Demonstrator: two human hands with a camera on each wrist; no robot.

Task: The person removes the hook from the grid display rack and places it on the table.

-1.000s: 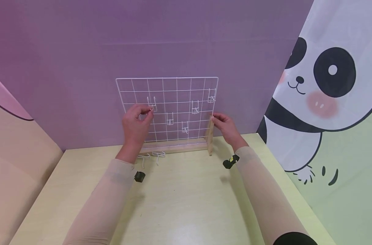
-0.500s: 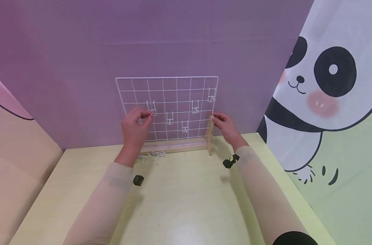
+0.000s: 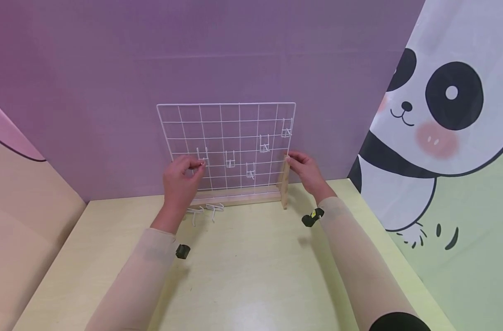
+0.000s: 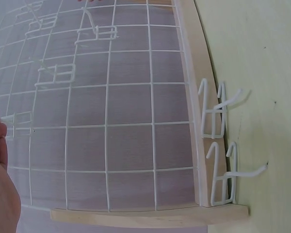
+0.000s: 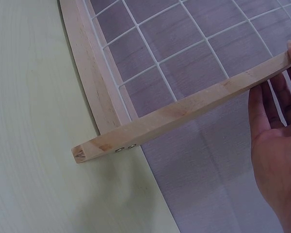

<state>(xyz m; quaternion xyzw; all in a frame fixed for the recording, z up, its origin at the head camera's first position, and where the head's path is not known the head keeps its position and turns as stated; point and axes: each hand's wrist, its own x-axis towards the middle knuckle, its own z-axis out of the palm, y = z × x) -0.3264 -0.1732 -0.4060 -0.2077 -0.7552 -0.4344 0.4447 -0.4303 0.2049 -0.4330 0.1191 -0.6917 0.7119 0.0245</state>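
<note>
A white wire grid panel [image 3: 226, 103] stands upright in a wooden base [image 3: 239, 199] in the head view. My left hand [image 3: 180, 180] pinches a white wire hook [image 3: 202, 158] against the left part of the grid; its prong is mostly hidden by the fingers. In the left wrist view that hook [image 4: 23, 127] shows beside the left hand [image 4: 1, 182]. My right hand [image 3: 307, 171] grips the top of the wooden side post [image 3: 284, 186] at the grid's right edge. The right wrist view shows thumb and fingers on either side of this post [image 5: 184, 109].
Several white hooks hang on the grid, among them one hook [image 3: 286, 133] near the upper right corner. Two loose hooks, one hook [image 4: 227, 175] nearer the base's end and another hook [image 4: 214, 110], lean at the base's front. A purple wall [image 3: 218, 55] rises behind.
My left hand has moved down along the grid, bringing the pinched hook lower, from about the second row to the third or fourth. The right hand stays on the post.
</note>
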